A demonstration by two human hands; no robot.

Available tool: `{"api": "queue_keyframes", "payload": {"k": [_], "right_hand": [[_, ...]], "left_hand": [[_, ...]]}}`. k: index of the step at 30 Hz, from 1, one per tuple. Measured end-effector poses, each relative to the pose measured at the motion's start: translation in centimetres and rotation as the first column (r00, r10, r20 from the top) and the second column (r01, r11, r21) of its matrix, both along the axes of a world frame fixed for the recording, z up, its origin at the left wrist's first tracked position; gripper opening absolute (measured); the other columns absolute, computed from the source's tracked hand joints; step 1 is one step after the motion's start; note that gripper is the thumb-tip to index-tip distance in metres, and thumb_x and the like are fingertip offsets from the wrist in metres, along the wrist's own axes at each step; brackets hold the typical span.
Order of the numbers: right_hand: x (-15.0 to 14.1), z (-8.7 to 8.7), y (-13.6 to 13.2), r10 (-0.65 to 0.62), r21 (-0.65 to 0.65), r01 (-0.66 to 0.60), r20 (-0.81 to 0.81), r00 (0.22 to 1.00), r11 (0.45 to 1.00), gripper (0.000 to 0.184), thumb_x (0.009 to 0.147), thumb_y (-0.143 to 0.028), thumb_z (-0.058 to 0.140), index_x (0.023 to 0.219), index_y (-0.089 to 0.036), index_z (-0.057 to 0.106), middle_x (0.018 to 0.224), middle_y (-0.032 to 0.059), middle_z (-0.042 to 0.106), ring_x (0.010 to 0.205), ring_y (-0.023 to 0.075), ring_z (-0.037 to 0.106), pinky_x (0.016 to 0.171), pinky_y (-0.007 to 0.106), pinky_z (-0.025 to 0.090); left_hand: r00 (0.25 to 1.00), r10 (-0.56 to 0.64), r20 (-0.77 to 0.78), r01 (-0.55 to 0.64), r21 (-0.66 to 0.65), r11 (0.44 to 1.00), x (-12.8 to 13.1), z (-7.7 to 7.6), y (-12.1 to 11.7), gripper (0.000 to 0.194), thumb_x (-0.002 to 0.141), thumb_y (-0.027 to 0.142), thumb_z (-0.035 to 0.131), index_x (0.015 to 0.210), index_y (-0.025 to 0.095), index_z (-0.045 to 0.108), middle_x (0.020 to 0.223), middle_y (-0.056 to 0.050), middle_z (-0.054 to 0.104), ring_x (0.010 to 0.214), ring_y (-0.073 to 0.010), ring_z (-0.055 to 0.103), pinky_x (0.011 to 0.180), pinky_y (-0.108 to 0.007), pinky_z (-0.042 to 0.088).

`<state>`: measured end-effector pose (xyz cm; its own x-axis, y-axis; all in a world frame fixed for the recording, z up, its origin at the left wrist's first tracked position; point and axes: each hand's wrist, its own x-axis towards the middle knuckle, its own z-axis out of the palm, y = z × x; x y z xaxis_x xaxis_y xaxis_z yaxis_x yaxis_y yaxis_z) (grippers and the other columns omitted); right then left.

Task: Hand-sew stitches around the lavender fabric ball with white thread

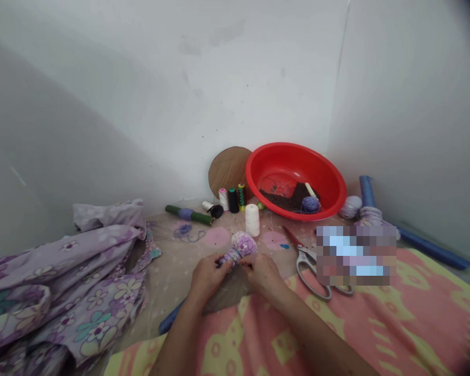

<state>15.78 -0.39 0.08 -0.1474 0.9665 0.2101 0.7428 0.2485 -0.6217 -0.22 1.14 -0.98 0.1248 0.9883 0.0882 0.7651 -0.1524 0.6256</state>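
A small rounded bundle of floral purple and white cloth (244, 244) stands out between my hands, its neck wound with bluish-purple yarn (238, 256). My left hand (208, 277) is closed around the narrow end of this bundle. On the other side, my right hand (263, 272) has its fingertips pinched together against the wound neck; what lies between them is too small to make out. A blue roll (172, 319) passes under my left forearm. Just beyond the bundle stands a white thread cone (253, 220). Large scissors (312, 269) lie right of my right hand.
A red basin (339, 196) holds dark material and a purple yarn ball (309, 204). Thread spools (232, 200) and a cardboard disc (227, 167) stand by the wall. Floral cloth (97, 282) is heaped left; a pink-yellow cloth (254, 334) lies in front. One patch is pixelated.
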Motion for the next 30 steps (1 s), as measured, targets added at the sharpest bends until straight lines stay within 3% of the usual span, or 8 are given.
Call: {"api": "queue_keyframes", "payload": {"k": [4, 21, 30], "right_hand": [[-0.1, -0.4, 0.2, 0.023, -0.007, -0.023, 0.053, 0.998, 1.000, 0.023, 0.070, -0.017, 0.046, 0.073, -0.025, 0.067, 0.076, 0.0026, 0.067, 0.072, 0.0147, 0.059, 0.057, 0.020, 0.034], [-1.3, -1.6, 0.3, -0.099, -0.015, 0.101, 0.071, 0.993, 0.995, 0.021, 0.074, -0.017, 0.043, 0.073, -0.019, 0.064, 0.074, 0.0061, 0.066, 0.070, 0.0155, 0.058, 0.058, 0.022, 0.035], [-1.9, -1.2, 0.3, -0.146, -0.002, 0.147, 0.092, 0.985, 0.989, 0.023, 0.076, -0.019, 0.041, 0.074, -0.019, 0.064, 0.074, 0.0071, 0.065, 0.069, 0.0159, 0.058, 0.057, 0.023, 0.034]], "left_hand": [[1.000, 0.009, 0.004, -0.009, -0.006, 1.000, 0.0, -0.1, 0.0, 0.042, 0.072, 0.046, 0.041, 0.095, 0.018, 0.062, 0.085, -0.005, 0.066, 0.074, -0.0172, 0.057, 0.062, -0.021, 0.037], [1.000, -0.005, -0.012, 0.006, 0.020, 1.000, 0.1, 0.3, -0.2, 0.041, 0.073, 0.046, 0.040, 0.093, 0.018, 0.062, 0.084, -0.005, 0.065, 0.073, -0.0167, 0.056, 0.061, -0.021, 0.037], [0.999, -0.038, -0.011, 0.038, 0.038, 0.999, 0.2, 0.7, -0.4, 0.040, 0.075, 0.045, 0.037, 0.082, 0.018, 0.065, 0.076, -0.004, 0.066, 0.070, -0.0160, 0.056, 0.058, -0.020, 0.035]]}}
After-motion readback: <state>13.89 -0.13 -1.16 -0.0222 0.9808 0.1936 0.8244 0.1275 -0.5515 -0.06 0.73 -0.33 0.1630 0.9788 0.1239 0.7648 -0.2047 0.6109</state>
